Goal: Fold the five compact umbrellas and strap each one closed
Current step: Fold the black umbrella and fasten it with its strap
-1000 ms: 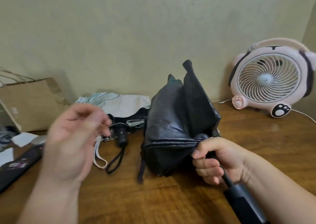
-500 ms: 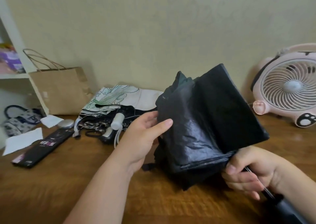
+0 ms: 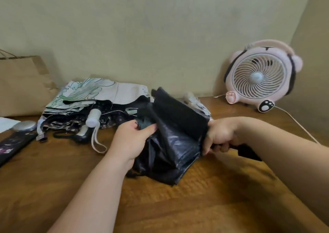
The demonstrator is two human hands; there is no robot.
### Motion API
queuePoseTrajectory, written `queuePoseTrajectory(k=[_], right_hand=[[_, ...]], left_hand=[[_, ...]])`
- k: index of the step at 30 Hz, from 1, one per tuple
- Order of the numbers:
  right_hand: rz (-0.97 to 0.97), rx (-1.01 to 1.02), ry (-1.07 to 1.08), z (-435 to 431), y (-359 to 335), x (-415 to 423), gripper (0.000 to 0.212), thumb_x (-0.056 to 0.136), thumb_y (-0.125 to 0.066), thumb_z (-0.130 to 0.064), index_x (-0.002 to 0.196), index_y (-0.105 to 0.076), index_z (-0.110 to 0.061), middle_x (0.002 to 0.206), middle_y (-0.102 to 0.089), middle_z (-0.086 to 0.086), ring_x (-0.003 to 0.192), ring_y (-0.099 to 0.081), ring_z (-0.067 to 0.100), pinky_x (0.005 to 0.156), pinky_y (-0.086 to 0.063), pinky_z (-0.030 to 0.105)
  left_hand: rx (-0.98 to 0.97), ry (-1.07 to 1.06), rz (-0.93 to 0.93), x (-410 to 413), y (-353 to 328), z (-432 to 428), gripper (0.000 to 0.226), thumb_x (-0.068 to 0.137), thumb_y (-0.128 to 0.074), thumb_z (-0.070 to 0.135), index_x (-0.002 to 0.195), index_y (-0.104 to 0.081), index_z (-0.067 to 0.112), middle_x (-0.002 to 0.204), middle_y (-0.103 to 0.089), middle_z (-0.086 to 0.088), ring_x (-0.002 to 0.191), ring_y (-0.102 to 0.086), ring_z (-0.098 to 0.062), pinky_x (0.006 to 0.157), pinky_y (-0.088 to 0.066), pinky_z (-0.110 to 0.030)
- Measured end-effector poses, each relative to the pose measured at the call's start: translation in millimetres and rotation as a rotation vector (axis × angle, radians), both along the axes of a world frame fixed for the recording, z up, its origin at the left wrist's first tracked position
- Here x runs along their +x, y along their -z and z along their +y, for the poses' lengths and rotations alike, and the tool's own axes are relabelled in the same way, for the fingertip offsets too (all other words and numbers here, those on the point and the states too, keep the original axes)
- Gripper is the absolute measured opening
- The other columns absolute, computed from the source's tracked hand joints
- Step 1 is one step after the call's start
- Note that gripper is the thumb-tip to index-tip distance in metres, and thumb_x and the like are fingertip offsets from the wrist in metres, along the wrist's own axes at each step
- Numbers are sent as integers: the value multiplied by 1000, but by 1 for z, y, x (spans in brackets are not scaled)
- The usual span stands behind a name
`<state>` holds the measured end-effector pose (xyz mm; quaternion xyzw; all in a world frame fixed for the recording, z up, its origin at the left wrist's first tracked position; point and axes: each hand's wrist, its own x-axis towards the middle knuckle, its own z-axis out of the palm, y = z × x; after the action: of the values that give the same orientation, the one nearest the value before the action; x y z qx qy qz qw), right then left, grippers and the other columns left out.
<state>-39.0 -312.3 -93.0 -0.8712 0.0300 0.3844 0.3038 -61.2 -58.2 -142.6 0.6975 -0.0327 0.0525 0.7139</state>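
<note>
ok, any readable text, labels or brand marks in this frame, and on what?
No legible text.
Long black item at the left edge: pale pink marks, too blurred to read.
Pink fan, paper bag, held black umbrella: no lettering visible.

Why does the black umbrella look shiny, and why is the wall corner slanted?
Head view: soft light glints off the black umbrella as pale streaks. Head view: the wide-angle lens tilts the wall corner beside the pink fan. Head view: the left hand and right hand gripping the umbrella look soft, and a shadow darkens the table.
</note>
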Motion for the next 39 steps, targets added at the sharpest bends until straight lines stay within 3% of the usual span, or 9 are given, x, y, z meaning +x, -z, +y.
queuePoseTrajectory(k=[4,7,10,14,20,24,28,34,39], right_hand=[[-278,-175,28,6,6,-6,45,70,-76,-5,112,-67,9,76,-63,14,63,-56,25,49,-43,33],[-525,-438,-78,14,11,-13,31,70,-76,-15,101,-72,-9,92,-72,6,81,-69,23,70,-60,36],[-605,-501,-102,17,17,-12,17,74,-71,-21,90,-66,-19,88,-67,1,78,-65,20,67,-56,31],[-449,-505,-59,10,8,-6,20,73,-73,-18,92,-70,-12,80,-75,5,66,-68,19,56,-51,27],[-37,-387,-30,-3,4,8,16,89,-71,-14,78,-62,-8,62,-63,5,43,-40,12,38,-29,21],[0,-267,-4,-13,8,10,26,88,-73,-15,67,-57,-13,55,-56,1,41,-39,10,38,-28,19],[-43,-195,2,-24,14,12,29,86,-72,-14,62,-56,-14,52,-54,2,39,-39,11,38,-28,19],[-56,-154,-127,-36,2,21,28,82,-72,-11,58,-58,-15,53,-49,4,42,-37,16,42,-28,24],[-151,-112,-151,-37,3,27,19,63,-76,-19,53,-61,-15,49,-47,6,40,-35,19,43,-26,23]], left_hand=[[26,-39,50,4,8,-4,8,88,-79,19,92,-80,11,94,-80,-5,95,-75,-27,97,-55,-56],[21,-37,52,4,6,-3,8,89,-79,20,94,-80,13,95,-80,-2,96,-75,-25,97,-56,-53],[19,-35,57,3,4,-1,10,87,-80,23,92,-80,14,93,-80,-3,93,-76,-26,94,-58,-53],[43,-29,66,-1,0,-2,11,88,-80,23,84,-80,13,89,-80,-4,90,-76,-25,95,-58,-52],[94,-1,146,-3,-3,-2,10,89,-78,25,92,-80,16,91,-80,-3,93,-75,-27,86,-61,-48],[225,-245,90,-13,-20,-5,44,81,-83,44,111,-61,22,95,-69,4,88,-65,-16,72,-54,-38],[361,-143,92,-32,-43,-5,56,78,-70,70,80,-58,15,65,-57,5,61,-55,-16,59,-49,-37],[281,119,216,-42,-47,-15,32,88,-74,42,79,-74,10,75,-70,-4,64,-62,-16,59,-53,-32],[134,189,226,-46,-54,-17,39,85,-72,38,105,-59,8,95,-79,-12,88,-76,-29,83,-55,-43]])
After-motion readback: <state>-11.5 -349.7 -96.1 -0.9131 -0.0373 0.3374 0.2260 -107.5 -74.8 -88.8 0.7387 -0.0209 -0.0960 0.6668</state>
